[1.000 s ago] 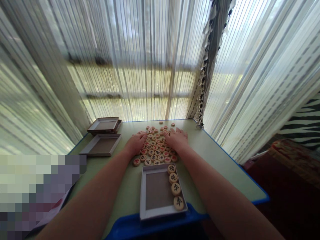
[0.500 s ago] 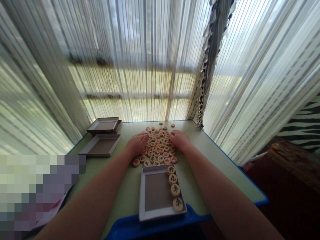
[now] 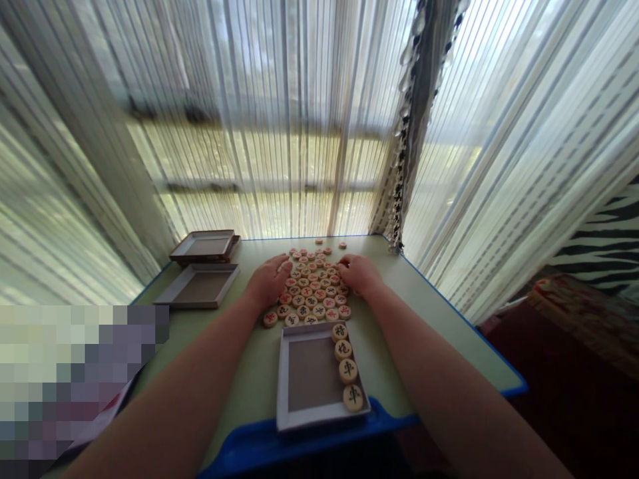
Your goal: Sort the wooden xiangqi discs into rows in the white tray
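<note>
Many round wooden Chinese chess pieces (image 3: 308,291), marked in red and black, lie mostly flat in a crowded group on the table. Along the left side of the group is my left hand (image 3: 269,279), open, its fingers reaching forward beside the pieces. My right hand (image 3: 360,274) rests at the right side, fingers bent toward the pieces and touching the group; its fingertips are partly hidden. Closest to me stands a shallow open box (image 3: 283,379). Inside it, a column of several black-marked pieces (image 3: 348,371) runs along the right wall.
The light green table (image 3: 439,332) has a blue rim. Another shallow box (image 3: 200,286) sits at the left, with stacked box parts (image 3: 204,246) behind it. Two loose pieces lie near the far edge, including a red-marked piece (image 3: 342,245). Sheer curtains (image 3: 279,166) hang beyond the table.
My left hand has shifted slightly left, away from the pieces, and its fingers have straightened. My right hand stays at the right side of the group. The view has tilted a little.
</note>
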Demonstrator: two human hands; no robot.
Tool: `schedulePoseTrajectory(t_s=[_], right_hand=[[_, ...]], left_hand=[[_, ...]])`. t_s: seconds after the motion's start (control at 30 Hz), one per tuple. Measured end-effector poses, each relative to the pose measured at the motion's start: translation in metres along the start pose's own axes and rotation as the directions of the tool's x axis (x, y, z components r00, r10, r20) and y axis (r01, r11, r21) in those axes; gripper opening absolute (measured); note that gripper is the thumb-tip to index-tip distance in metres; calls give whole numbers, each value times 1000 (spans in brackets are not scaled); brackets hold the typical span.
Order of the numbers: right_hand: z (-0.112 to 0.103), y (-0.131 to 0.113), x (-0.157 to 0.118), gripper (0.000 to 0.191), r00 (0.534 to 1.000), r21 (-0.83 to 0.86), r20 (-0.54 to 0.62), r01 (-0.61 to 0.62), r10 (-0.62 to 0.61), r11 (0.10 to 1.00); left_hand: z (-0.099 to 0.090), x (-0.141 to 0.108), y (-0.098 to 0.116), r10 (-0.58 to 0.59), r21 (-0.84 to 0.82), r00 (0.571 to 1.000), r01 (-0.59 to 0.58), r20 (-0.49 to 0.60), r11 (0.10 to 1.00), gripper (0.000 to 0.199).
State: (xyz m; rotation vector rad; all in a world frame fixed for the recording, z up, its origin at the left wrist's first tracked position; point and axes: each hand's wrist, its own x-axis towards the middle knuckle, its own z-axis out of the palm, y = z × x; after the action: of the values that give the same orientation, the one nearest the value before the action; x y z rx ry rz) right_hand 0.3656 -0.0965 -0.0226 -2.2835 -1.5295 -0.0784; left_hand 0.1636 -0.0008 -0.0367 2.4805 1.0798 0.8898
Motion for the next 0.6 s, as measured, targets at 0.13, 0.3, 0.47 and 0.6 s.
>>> schedulePoseTrajectory(t_s=[0.13, 0.3, 0.47, 0.6], right_hand=[[3, 3, 2, 30, 999, 27, -34, 29, -28, 999], [5, 5, 1, 30, 989, 54, 34, 139, -141, 989], [1, 6, -4, 35, 984, 35, -33, 176, -175, 984], [2, 6, -3, 37, 995, 56, -45, 90, -87, 994]], left_hand=[[-5, -3, 4, 23, 5, 995, -22, -99, 1000, 43], [-9, -8, 10, 20, 24, 996, -18, -86, 1000, 41], [-11, -9, 9, 32, 4, 968, -32, -251, 999, 35], [-10, -7, 6, -26, 30, 981, 33, -194, 999, 31]])
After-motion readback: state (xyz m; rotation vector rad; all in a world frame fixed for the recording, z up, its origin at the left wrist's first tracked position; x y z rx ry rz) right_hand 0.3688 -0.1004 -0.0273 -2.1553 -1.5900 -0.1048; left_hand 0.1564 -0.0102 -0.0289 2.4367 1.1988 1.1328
